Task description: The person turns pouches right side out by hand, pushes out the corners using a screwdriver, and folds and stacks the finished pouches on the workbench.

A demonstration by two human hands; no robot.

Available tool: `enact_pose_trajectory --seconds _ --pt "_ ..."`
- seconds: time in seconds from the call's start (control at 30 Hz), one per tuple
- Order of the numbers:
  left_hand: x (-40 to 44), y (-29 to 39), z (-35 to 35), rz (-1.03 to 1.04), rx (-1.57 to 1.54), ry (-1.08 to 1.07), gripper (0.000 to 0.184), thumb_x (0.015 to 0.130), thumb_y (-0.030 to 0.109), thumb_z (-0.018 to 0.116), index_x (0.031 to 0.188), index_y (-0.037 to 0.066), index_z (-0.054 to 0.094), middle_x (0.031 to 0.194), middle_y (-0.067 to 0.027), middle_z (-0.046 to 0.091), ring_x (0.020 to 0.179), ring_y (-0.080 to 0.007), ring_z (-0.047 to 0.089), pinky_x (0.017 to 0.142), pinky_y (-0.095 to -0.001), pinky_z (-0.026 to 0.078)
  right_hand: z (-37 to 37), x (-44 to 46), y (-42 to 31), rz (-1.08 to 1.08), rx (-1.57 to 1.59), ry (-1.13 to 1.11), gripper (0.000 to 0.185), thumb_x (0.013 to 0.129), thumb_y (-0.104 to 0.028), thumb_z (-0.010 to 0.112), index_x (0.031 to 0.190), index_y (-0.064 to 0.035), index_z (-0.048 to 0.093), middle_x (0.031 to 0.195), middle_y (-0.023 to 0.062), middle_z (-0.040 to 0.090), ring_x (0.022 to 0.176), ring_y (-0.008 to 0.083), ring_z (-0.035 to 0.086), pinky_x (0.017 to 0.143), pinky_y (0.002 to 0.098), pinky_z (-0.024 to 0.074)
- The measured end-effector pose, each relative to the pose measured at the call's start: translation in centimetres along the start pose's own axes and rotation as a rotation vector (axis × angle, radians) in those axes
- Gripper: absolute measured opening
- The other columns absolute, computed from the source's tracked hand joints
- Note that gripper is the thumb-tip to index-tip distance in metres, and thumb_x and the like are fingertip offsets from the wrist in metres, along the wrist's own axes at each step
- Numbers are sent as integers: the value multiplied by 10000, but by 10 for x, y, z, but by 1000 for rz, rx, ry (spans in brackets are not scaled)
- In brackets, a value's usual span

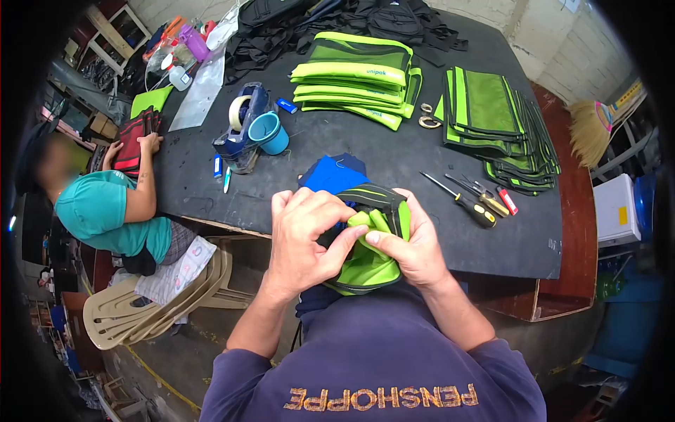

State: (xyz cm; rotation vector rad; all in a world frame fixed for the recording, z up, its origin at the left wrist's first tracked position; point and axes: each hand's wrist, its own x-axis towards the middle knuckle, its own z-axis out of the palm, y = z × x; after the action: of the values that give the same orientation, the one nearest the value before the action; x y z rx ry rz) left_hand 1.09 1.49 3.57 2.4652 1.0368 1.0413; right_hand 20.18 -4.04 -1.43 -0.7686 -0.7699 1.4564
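Note:
Close to my body, over the table's front edge, I hold a lime-green zippered pouch (pixel 373 264) with black trim. The fingers of my left hand (pixel 309 235) pinch a fold of its green fabric. My right hand (pixel 415 243) grips the other side, its thumb pressed on the cloth near the left fingertips. A black zipper strip (pixel 380 193) runs along the pouch's far edge. Just beyond it lie pieces of blue fabric (pixel 330 174). What is inside the pouch is hidden by my fingers.
Stacked green pouches (pixel 351 74) and green mesh pieces (pixel 485 105) lie farther back. A screwdriver (pixel 460 200) and red lighter (pixel 507 201) are at right. A tape dispenser (pixel 242 130) and blue cup (pixel 269 133) stand at left. A co-worker (pixel 105 204) holds red pouches beside a chair (pixel 162 295).

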Motion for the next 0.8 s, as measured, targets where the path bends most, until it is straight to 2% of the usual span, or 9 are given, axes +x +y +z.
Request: enact_pose_trajectory --seconds 0.1,0.23,0.33,0.4,0.47,0.53,0.63,0.73,0.8 --pt "-5 -9 -8 -1 -178 -127 122 808 106 816 863 79 710 839 -47 703 808 -217 608 830 -367 345 -11 2 -9 -29 -113 -93 482 956 21 716 1375 -42 487 1253 69 669 1126 134 670 960 311 569" --pt "-1 -13 -19 -5 -236 -93 104 821 89 806 853 68 709 839 -51 702 775 -211 598 831 -372 345 -16 12 -20 114 33 -8 485 970 -17 732 1397 -38 502 1247 59 663 1065 119 662 937 275 547" --pt "4 -6 -24 61 -153 -131 106 833 94 808 847 61 708 838 -56 704 776 -215 602 815 -366 358 -9 8 -28 -369 -756 46 478 954 -49 760 1384 -22 554 1226 51 672 1055 110 628 914 265 525" --pt "4 -6 -25 95 -116 -156 109 838 97 809 843 58 708 838 -58 704 777 -216 604 807 -362 364 -29 15 -22 -238 -645 5 467 946 -57 762 1373 -23 574 1218 52 676 1068 115 616 911 270 521" --pt "4 -11 -27 37 -276 100 127 856 141 813 847 65 711 822 -36 701 747 -212 618 779 -367 382 -45 26 -21 8 -421 -81 448 931 -74 765 1351 -26 615 1204 53 682 1093 124 591 905 280 512" --pt "6 -17 -32 11 -353 234 140 865 163 815 849 69 713 813 -25 699 732 -210 625 765 -369 392 -42 26 -19 -74 -534 -83 454 932 -56 750 1363 -19 613 1219 60 688 1135 126 589 920 290 515" --pt "12 -30 -41 37 -169 -60 164 852 128 843 889 36 713 909 -81 738 776 -201 653 768 -355 435 -28 28 -26 -225 -755 -93 469 933 -21 720 1388 -6 608 1251 76 700 1219 129 586 950 309 522" --pt "24 -20 -47 90 -175 -173 157 862 125 839 882 27 718 924 -81 750 769 -185 658 776 -350 435 0 28 -67 -674 -1004 -331 395 948 -58 715 1332 6 645 1143 57 729 1071 138 663 919 310 539" --pt "26 -12 -43 126 -179 -233 154 868 123 837 879 23 720 931 -80 756 765 -177 661 780 -348 434 6 34 -67 -573 -969 -343 355 961 -68 711 1303 10 658 1124 58 733 1044 140 675 912 317 545"
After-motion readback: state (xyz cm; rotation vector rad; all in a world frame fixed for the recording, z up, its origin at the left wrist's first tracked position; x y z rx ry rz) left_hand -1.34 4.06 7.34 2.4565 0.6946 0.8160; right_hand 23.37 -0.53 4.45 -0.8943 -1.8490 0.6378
